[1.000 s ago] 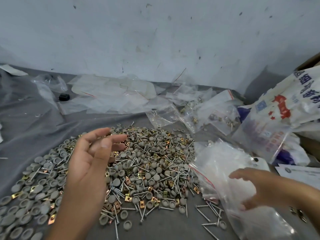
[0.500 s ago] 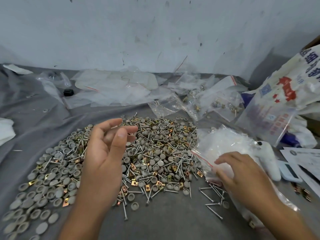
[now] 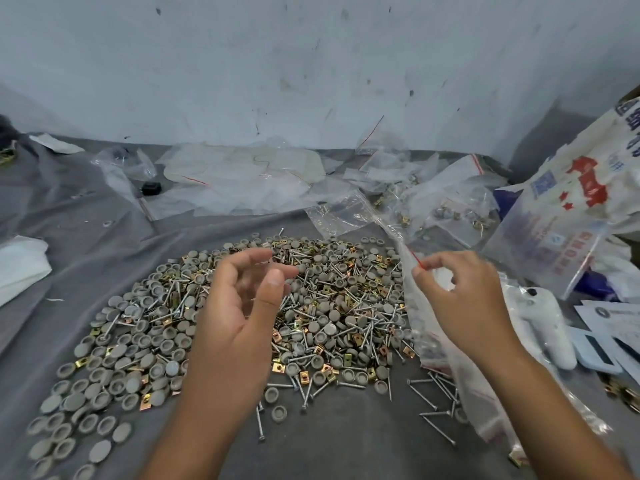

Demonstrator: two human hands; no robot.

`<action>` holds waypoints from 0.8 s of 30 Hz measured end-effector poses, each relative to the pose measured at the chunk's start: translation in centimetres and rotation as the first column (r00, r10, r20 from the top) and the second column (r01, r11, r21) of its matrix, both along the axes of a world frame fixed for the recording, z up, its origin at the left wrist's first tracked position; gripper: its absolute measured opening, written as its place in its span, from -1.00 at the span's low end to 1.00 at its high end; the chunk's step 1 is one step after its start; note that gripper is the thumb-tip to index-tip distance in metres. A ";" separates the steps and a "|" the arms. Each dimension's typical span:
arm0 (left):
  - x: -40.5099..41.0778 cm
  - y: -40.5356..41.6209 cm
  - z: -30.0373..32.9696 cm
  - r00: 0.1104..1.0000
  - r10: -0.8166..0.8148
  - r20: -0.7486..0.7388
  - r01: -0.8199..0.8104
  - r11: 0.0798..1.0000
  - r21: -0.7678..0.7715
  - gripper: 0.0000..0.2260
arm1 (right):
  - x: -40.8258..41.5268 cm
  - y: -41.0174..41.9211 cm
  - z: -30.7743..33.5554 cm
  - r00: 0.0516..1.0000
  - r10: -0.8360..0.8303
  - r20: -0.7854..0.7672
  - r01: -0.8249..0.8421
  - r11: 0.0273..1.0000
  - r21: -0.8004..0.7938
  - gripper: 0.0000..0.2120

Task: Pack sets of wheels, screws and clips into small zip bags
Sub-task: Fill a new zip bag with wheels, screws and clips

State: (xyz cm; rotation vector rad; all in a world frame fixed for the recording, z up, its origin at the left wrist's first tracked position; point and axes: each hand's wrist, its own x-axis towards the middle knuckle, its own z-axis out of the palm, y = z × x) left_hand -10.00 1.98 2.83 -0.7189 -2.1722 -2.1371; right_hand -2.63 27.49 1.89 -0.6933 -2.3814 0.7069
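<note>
- Head view, looking forward and down onto a grey cloth (image 3: pixel 86 216) spread against a scuffed pale wall (image 3: pixel 311 64).
- Centre of the cloth: broad pile of parts (image 3: pixel 332 306), a mix of grey round wheels (image 3: pixel 121 362), long silver screws (image 3: pixel 349 385) and small brass-coloured clips (image 3: pixel 304 376); taken below as the landmark.
- Left hand (image 3: pixel 239 313): raised over the near-left part of the pile, palm turned inward, fingers loosely curved and spread, thumb up; whether anything small lies inside, cannot tell.
- Right hand (image 3: pixel 464 299): over the right edge of the pile, thumb and forefinger pinching the red-striped top edge of a small clear zip bag (image 3: pixel 405 251); remaining fingers curled.
- Zip bag held: upper part stretching up and away from the pinch toward the far right of the pile, lower part merging with the plastic beneath the hand; contents not discernible.
- Just right of the pile, under the right forearm: heap of clear bags (image 3: pixel 460 379) with loose screws alongside.
- Beyond the pile, toward the wall: scattered empty clear bags (image 3: pixel 242 174); far right of these, bags already holding parts (image 3: pixel 457 213).
- Far left beyond the pile: small black object (image 3: pixel 151 187) on the plastic.
- Well right of the pile: large printed sack (image 3: pixel 571 202) with red and blue markings; white object (image 3: pixel 540 327) and printed papers (image 3: pixel 609 317) nearer the camera.
- Left of the pile, at the frame edge: folded white cloth (image 3: pixel 20 265).
</note>
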 end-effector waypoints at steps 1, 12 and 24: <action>0.0 0.2 -0.2 1.000 -0.012 0.004 0.012 1.000 -0.023 -0.71 | -0.4 -0.8 0.7 0.997 0.031 -0.072 -0.036 0.997 -0.072 -0.93; -0.4 0.6 -0.3 0.957 0.128 -0.261 -0.190 0.955 -0.228 -0.88 | -2.8 -10.1 0.6 0.816 0.456 -0.354 -0.520 0.848 -0.105 -0.89; -2.0 -1.7 -0.9 0.653 0.487 -0.580 -0.633 0.772 -0.065 -0.84 | -3.5 -6.8 -3.6 0.831 0.528 0.175 -0.524 0.849 -0.071 -0.92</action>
